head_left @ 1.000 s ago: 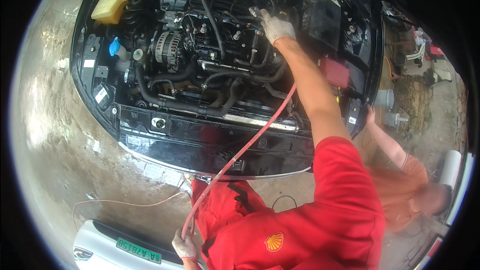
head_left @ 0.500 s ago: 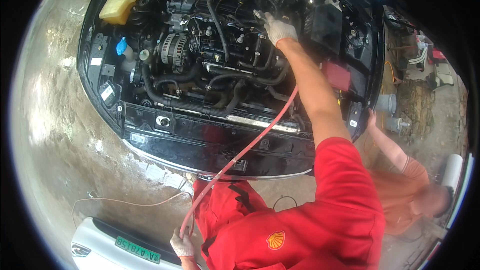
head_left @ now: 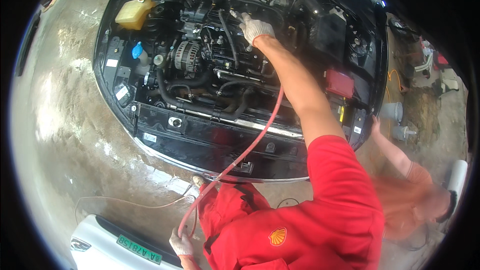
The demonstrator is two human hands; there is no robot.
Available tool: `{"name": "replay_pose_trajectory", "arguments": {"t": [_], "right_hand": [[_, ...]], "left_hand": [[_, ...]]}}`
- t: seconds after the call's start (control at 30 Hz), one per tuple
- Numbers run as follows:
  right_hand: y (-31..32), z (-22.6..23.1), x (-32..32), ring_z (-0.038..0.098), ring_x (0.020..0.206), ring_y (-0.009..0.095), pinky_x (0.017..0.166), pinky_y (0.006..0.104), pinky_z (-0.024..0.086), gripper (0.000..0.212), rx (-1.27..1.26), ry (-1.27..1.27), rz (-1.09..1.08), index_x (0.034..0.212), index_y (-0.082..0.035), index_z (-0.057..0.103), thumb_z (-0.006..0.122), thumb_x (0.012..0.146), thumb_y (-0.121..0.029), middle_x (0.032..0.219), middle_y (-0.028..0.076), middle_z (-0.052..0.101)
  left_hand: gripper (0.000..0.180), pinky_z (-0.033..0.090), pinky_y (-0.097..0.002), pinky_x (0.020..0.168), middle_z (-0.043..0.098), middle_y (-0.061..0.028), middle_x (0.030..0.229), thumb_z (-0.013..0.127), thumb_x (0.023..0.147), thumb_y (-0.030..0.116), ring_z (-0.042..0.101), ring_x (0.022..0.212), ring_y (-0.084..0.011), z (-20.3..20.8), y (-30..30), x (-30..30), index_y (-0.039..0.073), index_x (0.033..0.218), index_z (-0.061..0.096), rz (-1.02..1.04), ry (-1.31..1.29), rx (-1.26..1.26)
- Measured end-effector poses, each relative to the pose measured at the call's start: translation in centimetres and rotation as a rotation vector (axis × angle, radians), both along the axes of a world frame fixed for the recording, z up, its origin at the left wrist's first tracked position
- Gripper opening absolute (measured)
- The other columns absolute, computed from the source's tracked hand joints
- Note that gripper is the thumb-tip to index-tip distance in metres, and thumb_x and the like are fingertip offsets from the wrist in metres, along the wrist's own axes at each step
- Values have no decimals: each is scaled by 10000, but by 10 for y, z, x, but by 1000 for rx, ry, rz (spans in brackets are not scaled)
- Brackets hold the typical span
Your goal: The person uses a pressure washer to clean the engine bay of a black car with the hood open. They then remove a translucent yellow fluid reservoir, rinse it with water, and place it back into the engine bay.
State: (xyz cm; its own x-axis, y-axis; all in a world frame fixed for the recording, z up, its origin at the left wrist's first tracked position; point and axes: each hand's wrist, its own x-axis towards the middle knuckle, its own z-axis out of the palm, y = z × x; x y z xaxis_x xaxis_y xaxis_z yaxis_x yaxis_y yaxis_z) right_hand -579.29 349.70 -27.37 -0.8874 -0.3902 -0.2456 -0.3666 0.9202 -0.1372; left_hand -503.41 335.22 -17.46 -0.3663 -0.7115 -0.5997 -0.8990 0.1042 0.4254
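Note:
Over the engine (head_left: 210,45), my right hand (head_left: 257,29) in a pale knit glove reaches out, closed around what looks like an air blow gun; only a grey tip (head_left: 236,15) shows past the fingers. A red hose (head_left: 245,152) comes out from under my right forearm and hangs across the car's front edge down to my left side. There, low in the view, my gloved left hand (head_left: 181,244) is closed on the same red hose. Where the hose meets the tool is hidden behind my arm.
Around the bay are a yellowish reservoir (head_left: 134,15), a blue cap (head_left: 137,50), an alternator (head_left: 187,56) and a red box (head_left: 340,83). A white car (head_left: 100,247) stands behind me at left. A co-worker (head_left: 410,195) in orange leans at the right fender, near grey containers (head_left: 392,112).
My right hand has swept left across the engine, the hose following it. The view has shifted, so the car sits slightly farther right and lower. My left hand keeps its hold.

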Motion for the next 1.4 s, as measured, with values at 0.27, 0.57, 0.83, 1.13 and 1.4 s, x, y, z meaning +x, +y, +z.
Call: {"name": "replay_pose_trajectory", "arguments": {"t": [0.27, 0.57, 0.83, 1.13, 1.4], "right_hand": [[-51, -4, -34, 681, 1297, 386, 1081, 508, 546, 471, -95, -33, -185, 1413, -221, 639, 558, 1058, -519, 1359, 166, 738], [-82, -8, -58, 630, 1342, 439, 1108, 528, 529, 504, -147, -1, -162, 1364, -164, 694, 657, 1007, -517, 1447, 194, 676], [-89, -21, -80, 600, 1374, 443, 1130, 507, 514, 532, -175, 58, -141, 1409, -110, 653, 640, 1023, -476, 1460, 218, 657], [-114, -10, -76, 600, 1379, 438, 1139, 501, 512, 549, -176, -1, -121, 1420, -97, 661, 638, 1020, -473, 1473, 225, 647], [-101, -25, -82, 600, 1380, 430, 1127, 500, 517, 551, -194, 5, -105, 1419, -96, 663, 636, 1018, -473, 1467, 223, 652]], "left_hand": [[282, 479, -333, 646, 677, -62, 753, 639, 1065, 216, 574, 695, -124, 1, -1, 27, -24, 980, 762, 71, 46, -55], [280, 428, -315, 577, 595, -2, 687, 642, 1058, 235, 523, 625, -100, -7, 0, 80, 7, 976, 782, 293, 84, 15], [320, 334, -293, 510, 473, 61, 646, 633, 1097, 276, 432, 559, -62, -28, -1, 107, 17, 973, 774, 273, 126, -43], [297, 344, -289, 516, 485, 61, 647, 641, 1084, 258, 444, 564, -63, -24, 0, 104, 17, 973, 775, 267, 120, -38], [288, 350, -277, 502, 485, 62, 639, 646, 1084, 258, 449, 541, -59, -23, -3, 107, 24, 967, 767, 274, 131, -25]]}}
